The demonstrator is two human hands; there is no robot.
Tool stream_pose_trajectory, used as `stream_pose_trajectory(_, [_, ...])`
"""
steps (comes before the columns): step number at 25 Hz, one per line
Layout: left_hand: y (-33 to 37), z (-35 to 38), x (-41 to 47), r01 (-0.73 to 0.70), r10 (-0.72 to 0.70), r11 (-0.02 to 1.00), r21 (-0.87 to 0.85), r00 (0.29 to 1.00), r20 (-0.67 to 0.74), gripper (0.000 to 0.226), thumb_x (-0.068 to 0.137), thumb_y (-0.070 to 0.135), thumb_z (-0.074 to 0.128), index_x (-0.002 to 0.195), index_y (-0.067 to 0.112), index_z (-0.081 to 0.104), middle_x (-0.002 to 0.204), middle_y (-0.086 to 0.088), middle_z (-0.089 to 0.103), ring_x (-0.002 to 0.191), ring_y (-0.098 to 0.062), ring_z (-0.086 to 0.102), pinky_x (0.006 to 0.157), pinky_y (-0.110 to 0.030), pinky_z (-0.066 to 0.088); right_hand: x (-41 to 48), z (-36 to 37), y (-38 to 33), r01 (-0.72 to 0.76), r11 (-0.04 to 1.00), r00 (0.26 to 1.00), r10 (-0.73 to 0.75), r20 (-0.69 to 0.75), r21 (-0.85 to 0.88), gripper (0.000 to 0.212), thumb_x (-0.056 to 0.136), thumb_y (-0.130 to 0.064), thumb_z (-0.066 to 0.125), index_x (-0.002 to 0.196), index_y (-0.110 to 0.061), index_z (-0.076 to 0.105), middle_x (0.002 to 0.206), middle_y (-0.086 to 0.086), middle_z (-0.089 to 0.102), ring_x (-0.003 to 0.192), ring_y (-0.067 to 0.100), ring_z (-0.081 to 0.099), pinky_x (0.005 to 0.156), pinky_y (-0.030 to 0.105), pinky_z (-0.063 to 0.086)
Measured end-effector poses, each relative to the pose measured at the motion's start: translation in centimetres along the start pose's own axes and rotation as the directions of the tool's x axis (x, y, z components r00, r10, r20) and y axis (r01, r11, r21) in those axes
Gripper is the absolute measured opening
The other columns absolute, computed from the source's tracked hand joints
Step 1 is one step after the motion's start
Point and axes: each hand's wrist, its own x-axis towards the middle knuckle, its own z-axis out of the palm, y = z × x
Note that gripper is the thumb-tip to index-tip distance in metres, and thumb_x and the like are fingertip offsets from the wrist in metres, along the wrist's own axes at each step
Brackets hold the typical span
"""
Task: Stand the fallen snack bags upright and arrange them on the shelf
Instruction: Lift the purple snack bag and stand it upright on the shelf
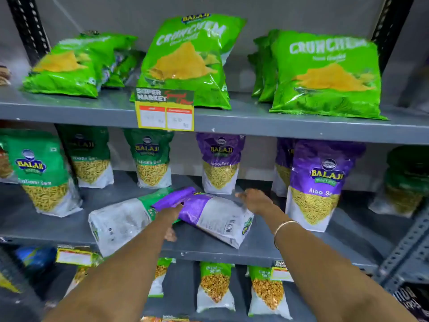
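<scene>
Lifting the fallen purple bag [209, 212]
It lies on the green bag [120, 219], mid-shelf. Left hand [170, 214] fingers grip its top; right hand [255, 199] rests open on it. Raise top-first, base planted.

I can't see the fingers of my left hand [170, 213]; they go under the purple bag [209, 214], which covers part of the green bag [120, 219]. The price tag [165, 110] figures blur. The far-left bag [3, 163] is cropped.
</scene>
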Motion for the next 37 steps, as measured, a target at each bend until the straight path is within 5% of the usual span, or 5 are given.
stream_pose_trajectory(9, [0.2,3.2,4.1,0.065,-0.054,0.880,-0.471,0.998,0.037,0.047,0.089,0.048,0.047,0.119,0.012,0.045,0.133,-0.016,0.055,0.122,-0.034,0.054,0.113,-0.059,0.022,5.1,1.4,2.7,-0.174,0.937,0.922,0.048,0.384,0.301,0.046,0.075,-0.047,0.068,0.049,-0.017,0.045,0.052,-0.001,0.045,0.054,0.012,0.041,0.056,0.024,0.033])
stream_pose_trajectory(19, [7.1,1.5,-0.4,-0.194,0.216,0.894,-0.405,0.976,0.010,0.028,0.091,0.041,0.051,0.095,0.013,0.053,0.052,-0.002,0.072,0.048,-0.012,0.070,0.078,-0.041,0.050,1.9,0.6,1.1,-0.178,0.897,0.928,0.016,0.373,0.404,0.049,0.069,-0.033,0.079,0.106,-0.011,0.054,0.101,0.001,0.056,0.100,0.020,0.053,0.084,0.035,0.047])
stream_pose_trajectory(26, [10.0,2.9,0.7,-0.458,0.478,0.870,-0.181,0.875,0.082,0.038,0.085,0.035,0.062,0.108,0.008,0.049,0.103,-0.008,0.064,0.030,-0.004,0.059,0.079,-0.031,0.043,5.7,7.2,2.8,-0.084,0.748,0.993,0.119,-0.008,0.658,0.095,0.028,-0.031,0.090,0.107,0.000,0.049,0.121,0.017,0.058,0.114,0.028,0.056,0.099,0.047,0.047])
stream_pose_trajectory(33, [7.9,1.7,2.3,-0.397,0.385,0.917,-0.051,0.840,0.383,0.017,0.081,0.014,0.066,0.081,0.022,0.051,0.081,0.010,0.069,0.093,-0.001,0.060,0.103,-0.038,0.025,3.8,6.1,1.1,-0.136,0.724,0.973,0.227,-0.047,0.676,0.082,0.050,-0.014,0.090,0.105,-0.003,0.029,0.129,0.022,0.047,0.120,0.033,0.049,0.101,0.046,0.045])
stream_pose_trajectory(37, [5.6,1.3,4.1,-0.375,0.309,0.917,0.137,0.884,0.351,0.031,0.083,-0.005,0.054,0.103,0.018,0.050,0.099,-0.002,0.062,0.101,-0.018,0.056,0.094,-0.035,0.030,3.0,5.9,1.0,-0.279,0.604,0.955,0.255,0.151,0.746,0.056,0.074,-0.008,0.074,0.094,-0.010,0.022,0.078,0.011,0.053,0.036,0.006,0.054,0.031,0.013,0.039])
